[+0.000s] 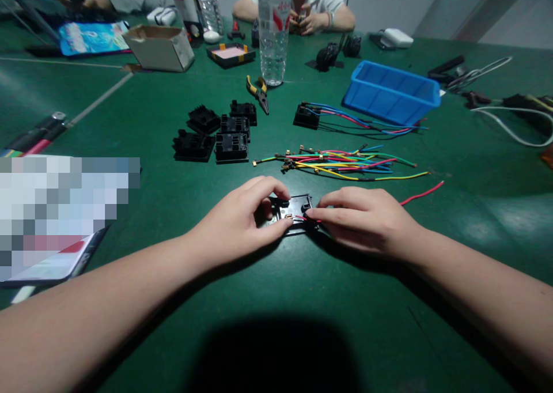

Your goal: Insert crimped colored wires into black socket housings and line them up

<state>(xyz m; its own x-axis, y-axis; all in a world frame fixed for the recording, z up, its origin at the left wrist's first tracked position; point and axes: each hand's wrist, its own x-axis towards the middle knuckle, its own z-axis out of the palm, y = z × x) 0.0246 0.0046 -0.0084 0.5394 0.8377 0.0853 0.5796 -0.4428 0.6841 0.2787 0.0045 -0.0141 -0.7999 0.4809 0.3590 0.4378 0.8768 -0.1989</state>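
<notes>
The person sat at the near edge of the green table (129,122) with both forearms laid on the cloth. The left hand (246,217) was curled over a small black housing (296,207), thumb below and fingertips above, pinching its left end and holding it flat on the table. The right hand (363,217) met it from the other side, fingers pressed together and pinching a red wire (421,195) right at the housing's right end. The wire's loose tail ran out past the knuckles toward the right edge. The housing lay close to the near edge, about midway between the left and right sides, touching both hands.

Just beyond the hands, toward the middle of the table, a loose bundle of coloured wires (345,162) lay spread out. To its left sat a cluster of black housings (220,136), packed close together. Farther back, yellow-handled pliers (258,91) lay just beside the foot of a clear water bottle (273,30). A wired connector (307,116) trailed its leads toward a blue bin (391,93) standing toward the far right. A cardboard box (159,47) stood toward the far left corner. At the far edge another person's hands (309,21) were busy with something small that I could not make out.
</notes>
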